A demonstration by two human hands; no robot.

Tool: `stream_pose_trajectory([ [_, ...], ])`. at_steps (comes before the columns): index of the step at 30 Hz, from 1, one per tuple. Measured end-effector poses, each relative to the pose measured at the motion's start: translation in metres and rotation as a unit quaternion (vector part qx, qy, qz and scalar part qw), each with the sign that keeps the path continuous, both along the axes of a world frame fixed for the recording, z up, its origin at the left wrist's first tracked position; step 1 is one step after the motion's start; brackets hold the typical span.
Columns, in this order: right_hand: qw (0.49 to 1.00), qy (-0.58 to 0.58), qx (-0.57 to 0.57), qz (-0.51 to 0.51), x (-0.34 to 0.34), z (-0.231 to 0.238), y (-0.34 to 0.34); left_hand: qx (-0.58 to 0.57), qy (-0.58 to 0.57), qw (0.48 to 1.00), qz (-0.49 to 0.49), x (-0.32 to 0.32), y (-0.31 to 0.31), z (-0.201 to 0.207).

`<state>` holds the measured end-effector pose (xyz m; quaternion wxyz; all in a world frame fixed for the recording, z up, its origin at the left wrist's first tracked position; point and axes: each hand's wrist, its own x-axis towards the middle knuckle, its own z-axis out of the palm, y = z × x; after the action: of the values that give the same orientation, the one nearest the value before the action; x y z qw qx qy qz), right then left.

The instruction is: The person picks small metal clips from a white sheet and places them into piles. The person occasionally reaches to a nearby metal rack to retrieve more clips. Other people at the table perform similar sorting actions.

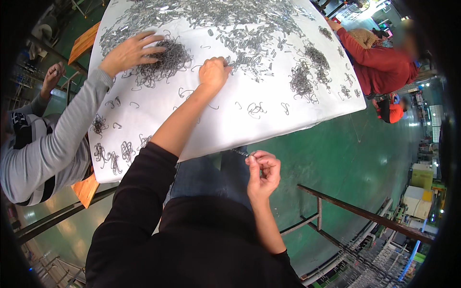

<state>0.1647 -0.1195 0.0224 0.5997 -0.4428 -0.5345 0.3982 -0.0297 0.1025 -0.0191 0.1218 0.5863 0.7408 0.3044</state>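
Pinching a thin dark strand [238, 152] in my right hand [263, 176], by the counter's [216, 133] near edge | my left hand [213, 73] curled, hold unclear | hooks [301, 81] partly bunched; many clips [249, 60] loose toward far edge

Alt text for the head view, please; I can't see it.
The person's left hand is beside small metal pieces on a white-covered table; the right hand, off its near edge, pinches a thin dark strand. Further left, a co-worker's hand is at a dark hook pile.
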Motion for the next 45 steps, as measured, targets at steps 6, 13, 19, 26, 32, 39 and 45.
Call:
stream_pose_trajectory([
  [6, 0.999, -0.051, -0.013, 0.011, 0.002, -0.007, -0.002, 0.010, 0.182, 0.982, -0.042, -0.001, 0.012, -0.014],
  [13, 1.000, -0.022, -0.005, 0.009, -0.006, -0.011, -0.006, 0.017, 0.191, 0.978, -0.080, -0.012, 0.003, -0.006],
  [19, 0.999, -0.032, 0.036, 0.009, -0.011, -0.009, -0.006, -0.054, -0.320, 0.935, -0.145, -0.002, -0.106, 0.032],
  [26, 0.997, -0.042, 0.044, 0.045, -0.020, -0.003, -0.008, -0.095, -0.478, 0.865, -0.118, 0.026, -0.211, 0.072],
  [32, 0.995, -0.067, 0.066, 0.024, -0.025, -0.012, -0.008, 0.007, -0.370, 0.919, -0.136, 0.029, -0.223, 0.076],
  [39, 0.987, -0.161, -0.007, 0.024, -0.014, -0.009, 0.019, 0.119, -0.292, 0.935, -0.162, 0.029, -0.231, 0.056],
  [45, 0.913, -0.370, -0.004, 0.173, -0.062, -0.018, 0.115, 0.091, -0.285, 0.939, -0.167, 0.025, -0.239, 0.045],
])
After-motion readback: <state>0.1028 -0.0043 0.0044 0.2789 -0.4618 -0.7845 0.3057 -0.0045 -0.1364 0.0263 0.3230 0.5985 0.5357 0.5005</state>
